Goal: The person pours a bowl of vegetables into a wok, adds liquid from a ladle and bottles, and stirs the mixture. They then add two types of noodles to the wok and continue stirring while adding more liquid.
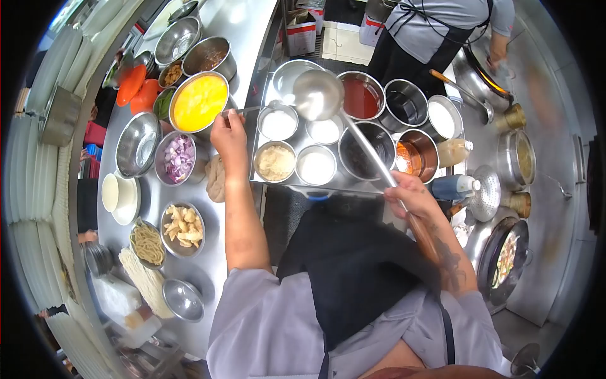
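Observation:
My right hand (410,194) is closed round the wooden handle of a long metal ladle (319,95), whose round bowl is over the seasoning tray. My left hand (228,132) is pinched beside the rim of the pot of yellow liquid (201,100), and a thin metal handle shows at its fingers. Below the ladle bowl stand containers of white powder (278,123) and a bowl of pale paste (275,162). A pot of red sauce (362,96) and a pot of dark liquid (366,151) are to the right.
Chopped onions (179,158), fried pieces (183,227) and noodles (148,245) stand on the left counter. At the right are bottles (454,187), a perforated skimmer (484,189) and a wok of food (505,259). Another person (435,38) works at a flaming wok, upper right.

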Demonstrator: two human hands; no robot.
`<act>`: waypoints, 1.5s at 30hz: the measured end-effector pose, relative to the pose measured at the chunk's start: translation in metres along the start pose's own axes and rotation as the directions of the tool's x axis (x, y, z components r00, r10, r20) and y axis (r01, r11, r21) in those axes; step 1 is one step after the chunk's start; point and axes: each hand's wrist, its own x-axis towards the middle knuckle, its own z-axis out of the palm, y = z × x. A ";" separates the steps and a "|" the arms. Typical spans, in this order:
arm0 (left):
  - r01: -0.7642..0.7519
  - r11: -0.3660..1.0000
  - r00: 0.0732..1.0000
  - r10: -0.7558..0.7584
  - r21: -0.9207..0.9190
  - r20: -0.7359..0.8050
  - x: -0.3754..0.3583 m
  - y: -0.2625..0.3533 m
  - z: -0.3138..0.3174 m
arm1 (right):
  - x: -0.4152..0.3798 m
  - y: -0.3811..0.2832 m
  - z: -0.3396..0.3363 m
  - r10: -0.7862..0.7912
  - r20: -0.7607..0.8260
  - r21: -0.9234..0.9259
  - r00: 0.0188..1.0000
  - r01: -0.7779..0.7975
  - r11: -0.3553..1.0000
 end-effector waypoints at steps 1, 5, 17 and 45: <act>-0.001 1.000 1.000 0.001 -0.001 0.004 -0.002 0.007 -0.001 | 0.003 0.000 0.001 0.065 0.045 0.027 0.997 -0.067 0.997; -0.163 0.966 0.986 0.166 0.199 0.004 -0.016 0.016 0.010 | 0.009 0.007 -0.004 0.075 0.129 0.289 0.989 -0.109 0.951; -0.383 0.879 0.922 0.343 0.285 0.180 -0.037 -0.021 0.054 | -0.029 -0.021 -0.015 -0.119 -0.082 0.197 0.990 0.133 0.971; 0.462 0.837 0.884 -0.460 -0.295 0.079 -0.013 -0.072 0.011 | -0.016 -0.001 -0.020 -0.068 0.011 0.201 0.998 0.064 0.977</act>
